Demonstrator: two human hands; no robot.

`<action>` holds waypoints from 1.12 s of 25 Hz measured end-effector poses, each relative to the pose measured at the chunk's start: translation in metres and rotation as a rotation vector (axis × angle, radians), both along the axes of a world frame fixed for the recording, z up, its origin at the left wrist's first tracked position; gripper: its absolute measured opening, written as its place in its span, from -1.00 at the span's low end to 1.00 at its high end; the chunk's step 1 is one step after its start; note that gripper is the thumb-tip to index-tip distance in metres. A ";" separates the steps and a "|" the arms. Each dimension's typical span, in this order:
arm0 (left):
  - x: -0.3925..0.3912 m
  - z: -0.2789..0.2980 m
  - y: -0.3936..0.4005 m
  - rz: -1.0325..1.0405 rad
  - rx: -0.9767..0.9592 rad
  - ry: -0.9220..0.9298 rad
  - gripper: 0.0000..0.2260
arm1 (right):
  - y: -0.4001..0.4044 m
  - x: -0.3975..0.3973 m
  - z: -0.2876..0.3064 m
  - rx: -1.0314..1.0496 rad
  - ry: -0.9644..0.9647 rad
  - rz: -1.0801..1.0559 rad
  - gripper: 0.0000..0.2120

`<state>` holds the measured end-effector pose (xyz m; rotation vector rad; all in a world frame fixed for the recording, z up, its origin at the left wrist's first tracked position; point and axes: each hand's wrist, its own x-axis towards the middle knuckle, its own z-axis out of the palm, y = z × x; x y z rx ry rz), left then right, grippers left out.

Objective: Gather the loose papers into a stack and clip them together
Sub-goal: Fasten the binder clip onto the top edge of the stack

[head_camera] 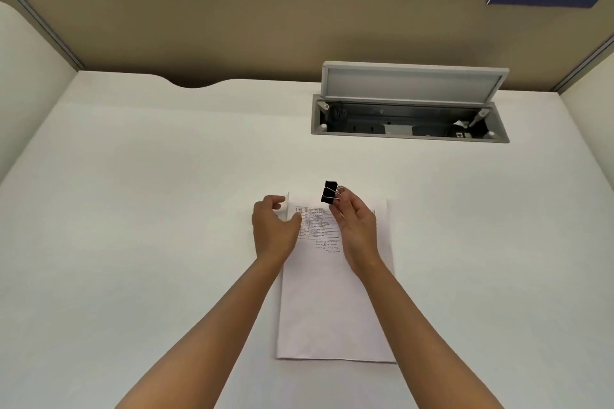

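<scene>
Papers [335,302] are already gathered into one squared stack, lying flat on the white tabletop [133,209] at the centre of the view, printed table uppermost toward 12 o'clock. The clipping step is judged to be in hand; gathering appears finished, since no stray sheet is seen elsewhere on the tabletop.

Right hand [357,229] is held over the upper part of the stack. Its fingers [342,197] are closed on the wire levers of a black binder clip [329,192], which is carried at the stack's 12 o'clock edge, mouth turned toward 9 o'clock. A second black body seems to sit against the first; whether two clips are held cannot be told. Whether the mouth is sprung apart cannot be told either.

Left hand [274,229] is placed at the 10 o'clock corner of the stack. Its fingers [277,200] are curled and slightly apart, thumb on the top sheet, the corner seemingly lifted a little between thumb and fingertips. Nothing else is held.

Next move, as judged: the levers are to be squeezed until the mouth gapes wider than the stack, the raised edge is to be fed fully in, then pressure released. Sheets should be kept aligned by the left hand, as slippage during insertion is the likely fault.

Open cable tray [410,119] lies at 1 o'clock, well apart.
</scene>
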<state>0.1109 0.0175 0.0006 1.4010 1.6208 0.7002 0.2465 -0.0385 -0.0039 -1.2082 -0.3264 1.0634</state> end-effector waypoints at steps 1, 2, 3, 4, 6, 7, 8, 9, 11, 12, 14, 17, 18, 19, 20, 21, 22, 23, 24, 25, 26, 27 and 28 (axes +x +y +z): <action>0.001 -0.003 0.002 -0.011 0.011 0.046 -0.63 | 0.001 -0.003 -0.005 -0.006 -0.020 -0.005 -0.67; 0.002 -0.003 0.003 -0.014 0.010 0.082 -0.61 | 0.002 -0.005 -0.009 -0.019 -0.055 0.000 -0.67; 0.004 -0.003 0.004 -0.007 -0.006 0.105 -0.60 | 0.002 -0.006 -0.014 -0.043 -0.106 0.011 -0.67; 0.005 -0.002 0.005 0.008 -0.032 0.120 -0.58 | 0.000 -0.007 -0.019 -0.064 -0.160 0.027 -0.67; 0.008 0.000 0.006 0.033 -0.093 0.143 -0.55 | -0.003 -0.007 -0.027 -0.084 -0.220 0.047 -0.67; 0.011 0.003 0.007 0.034 -0.123 0.158 -0.54 | -0.005 -0.006 -0.031 -0.088 -0.222 0.054 -0.68; 0.013 0.005 0.010 0.031 -0.154 0.168 -0.56 | -0.006 -0.004 -0.033 -0.093 -0.214 0.058 -0.68; 0.016 0.008 0.012 0.028 -0.186 0.167 -0.63 | -0.006 -0.002 -0.035 -0.095 -0.195 0.064 -0.68; 0.018 0.009 0.016 0.045 -0.236 0.163 -0.86 | -0.005 0.001 -0.038 -0.086 -0.153 0.075 -0.67; 0.020 0.008 0.017 0.057 -0.261 0.154 -0.76 | -0.005 0.003 -0.041 -0.082 -0.144 0.082 -0.66; 0.020 0.010 0.019 0.046 -0.285 0.145 -0.62 | -0.004 0.005 -0.044 -0.072 -0.139 0.094 -0.65; 0.021 0.011 0.023 0.040 -0.338 0.116 -0.59 | -0.005 0.007 -0.046 -0.063 -0.124 0.103 -0.63; 0.021 0.011 0.024 0.035 -0.363 0.108 -0.61 | -0.005 0.007 -0.045 -0.057 -0.116 0.105 -0.63; 0.022 0.010 0.024 0.029 -0.379 0.102 -0.62 | -0.005 0.007 -0.045 -0.056 -0.107 0.105 -0.64; 0.022 0.007 0.024 0.022 -0.377 0.103 -0.62 | -0.005 0.007 -0.045 -0.049 -0.091 0.104 -0.65; 0.022 0.006 0.021 0.018 -0.360 0.110 -0.65 | -0.005 0.007 -0.045 -0.046 -0.078 0.102 -0.65; 0.022 0.003 0.017 0.015 -0.335 0.112 -0.69 | -0.005 0.008 -0.044 -0.037 -0.062 0.100 -0.66; 0.021 0.001 0.014 0.009 -0.308 0.104 -0.76 | -0.005 0.008 -0.043 -0.029 -0.046 0.099 -0.66; 0.022 0.000 0.011 0.002 -0.279 0.092 -0.84 | -0.005 0.008 -0.042 -0.015 -0.023 0.097 -0.67; 0.023 0.000 0.010 0.003 -0.265 0.076 -0.89 | -0.004 0.008 -0.040 -0.008 0.008 0.091 -0.68; 0.024 0.001 0.010 0.013 -0.267 0.049 -0.93 | -0.004 0.008 -0.037 0.001 0.050 0.082 -0.68; 0.025 0.002 0.013 0.033 -0.286 0.011 -0.91 | -0.004 0.009 -0.035 0.000 0.096 0.071 -0.68; 0.026 0.003 0.016 0.054 -0.309 -0.031 -0.87 | -0.004 0.010 -0.032 -0.001 0.145 0.064 -0.68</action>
